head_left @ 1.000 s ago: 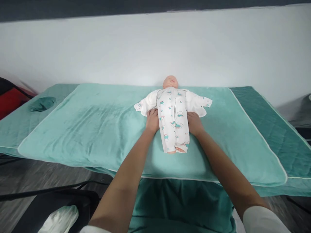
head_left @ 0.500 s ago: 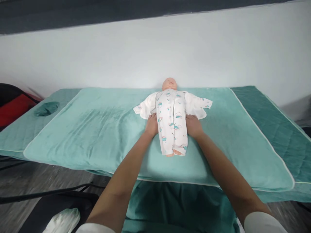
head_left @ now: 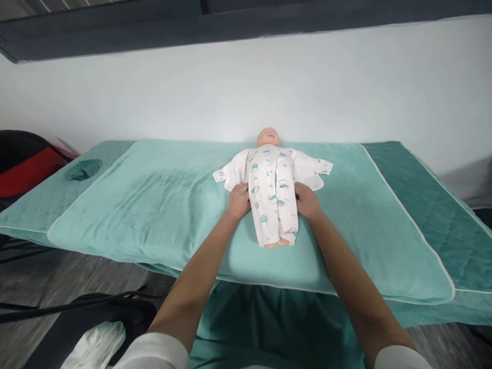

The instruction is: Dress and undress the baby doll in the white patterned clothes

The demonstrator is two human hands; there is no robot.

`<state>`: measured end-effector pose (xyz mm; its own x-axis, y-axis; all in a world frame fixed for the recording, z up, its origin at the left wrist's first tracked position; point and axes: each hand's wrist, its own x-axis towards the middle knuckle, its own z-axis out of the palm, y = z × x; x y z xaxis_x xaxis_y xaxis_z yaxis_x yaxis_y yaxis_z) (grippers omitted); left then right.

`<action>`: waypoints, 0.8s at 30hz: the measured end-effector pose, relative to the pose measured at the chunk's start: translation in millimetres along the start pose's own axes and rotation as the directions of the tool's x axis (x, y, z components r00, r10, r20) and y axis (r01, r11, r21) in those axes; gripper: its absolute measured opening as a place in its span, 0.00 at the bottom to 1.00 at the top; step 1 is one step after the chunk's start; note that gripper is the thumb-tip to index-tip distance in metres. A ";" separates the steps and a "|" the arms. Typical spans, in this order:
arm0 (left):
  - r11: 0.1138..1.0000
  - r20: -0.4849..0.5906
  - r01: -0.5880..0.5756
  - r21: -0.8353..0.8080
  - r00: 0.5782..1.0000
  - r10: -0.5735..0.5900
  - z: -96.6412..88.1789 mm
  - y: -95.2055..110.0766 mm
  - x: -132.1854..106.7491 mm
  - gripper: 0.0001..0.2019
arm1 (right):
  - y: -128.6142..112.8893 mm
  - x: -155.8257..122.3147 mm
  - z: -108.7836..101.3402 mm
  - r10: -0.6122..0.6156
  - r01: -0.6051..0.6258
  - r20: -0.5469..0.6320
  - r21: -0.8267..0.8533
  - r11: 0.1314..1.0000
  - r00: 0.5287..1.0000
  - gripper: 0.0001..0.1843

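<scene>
A baby doll (head_left: 268, 137) lies on its back on a light green sheet, head toward the wall. Printed white baby trousers (head_left: 271, 195) cover it from the chest down, with the feet showing at the cuffs. A white baby shirt (head_left: 307, 166) spreads out to both sides, its sleeves stretched wide. My left hand (head_left: 239, 200) is closed at the left edge of the trousers, about thigh height. At the opposite edge my right hand (head_left: 306, 200) is closed in the same way. Some fingertips are hidden by the cloth and the backs of the hands.
The light green sheet (head_left: 154, 205) lies over a padded massage bed (head_left: 442, 215) with a face hole (head_left: 83, 169) at its left end. A white wall (head_left: 230, 92) stands behind. At lower left are a black chair (head_left: 49, 333) and a white crumpled item (head_left: 96, 346).
The camera view has tilted up slightly. Both hands stay at the trouser sides, with the fingers drawn slightly closer in to the cloth; the doll lies in the same place.
</scene>
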<state>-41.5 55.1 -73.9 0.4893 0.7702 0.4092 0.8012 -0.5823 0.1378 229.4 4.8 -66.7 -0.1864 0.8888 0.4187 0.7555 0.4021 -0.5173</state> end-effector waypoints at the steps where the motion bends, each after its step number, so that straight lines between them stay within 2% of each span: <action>1: 1.000 -0.002 -0.025 -0.003 1.000 0.025 -1.6 0.3 -4.9 0.12 | -0.3 -0.5 -0.4 0.011 -0.011 0.004 0.004 1.000 1.000 0.10; 7: 0.999 0.060 -0.040 -0.025 0.997 0.042 -9.0 4.6 -27.3 0.12 | -0.7 -1.5 -1.0 0.036 -0.035 0.046 -0.035 0.999 0.998 0.11; 14: 0.984 0.070 -0.003 -0.175 0.997 0.016 -7.1 2.3 -25.8 0.08 | 0.7 -3.0 -5.5 0.048 -0.041 0.097 -0.077 0.996 0.994 0.10; 18: 0.973 0.040 0.039 -0.229 0.999 -0.031 -5.8 -1.3 -24.6 0.11 | -1.3 -5.8 -7.0 0.065 -0.060 0.096 -0.048 0.997 0.993 0.09; 21: 0.944 -0.045 0.154 -0.292 0.984 -0.175 -5.2 -4.8 -24.0 0.12 | 0.9 -9.1 -9.8 0.178 -0.176 -0.013 0.079 0.981 0.984 0.10; 22: 0.924 -0.074 0.200 -0.325 0.969 -0.236 -4.9 -6.1 -23.8 0.12 | 3.5 -9.8 -11.2 0.254 -0.243 -0.077 0.131 0.961 0.964 0.11; 24: 0.879 -0.112 0.272 -0.392 0.934 -0.338 -4.4 -8.4 -23.5 0.12 | 11.9 -10.3 -14.9 0.407 -0.380 -0.225 0.153 0.912 0.885 0.14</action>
<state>-61.3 40.7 -80.7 0.1478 0.8876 0.4363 0.7024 -0.4048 0.5854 249.6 -2.9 -66.0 0.2836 0.9010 0.3282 0.6637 0.0626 -0.7454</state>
